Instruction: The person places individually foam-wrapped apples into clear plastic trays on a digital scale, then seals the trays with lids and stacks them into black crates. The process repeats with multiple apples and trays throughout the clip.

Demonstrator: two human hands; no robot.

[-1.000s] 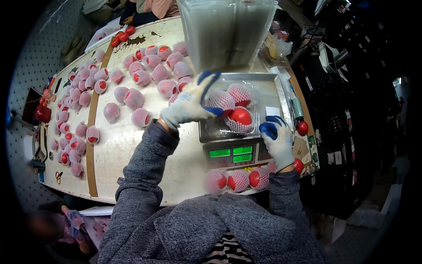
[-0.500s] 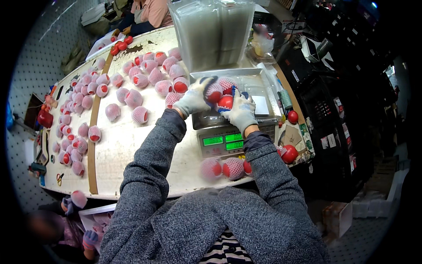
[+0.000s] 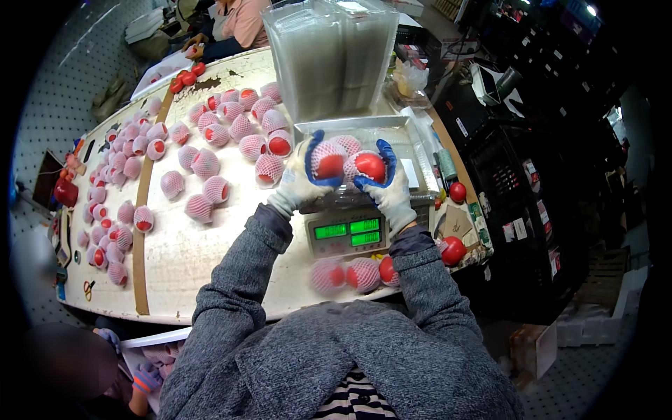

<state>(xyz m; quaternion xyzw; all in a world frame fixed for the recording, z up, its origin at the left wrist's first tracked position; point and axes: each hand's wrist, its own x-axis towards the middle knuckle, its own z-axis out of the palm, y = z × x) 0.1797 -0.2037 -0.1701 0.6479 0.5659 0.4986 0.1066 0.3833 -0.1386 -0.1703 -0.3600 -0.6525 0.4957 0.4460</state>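
Observation:
My left hand, in a white glove with blue palm, wraps round a netted red fruit. My right hand, gloved the same way, grips another fruit whose red skin shows through its foam net. A further netted fruit sits behind them. All three are in or over a clear plastic container on a steel weighing pan, above the scale's green display. A row of netted fruits lies in front of the scale.
Many netted fruits cover the table leftward. Clear containers stand stacked behind the scale. Loose red fruits and a green roll line the right edge, beside black crates. Co-workers work behind and at lower left.
My right hand has moved left from the pan's edge onto the fruits; my left hand now cups one beside it. Another netted fruit now lies on the table left of my left arm.

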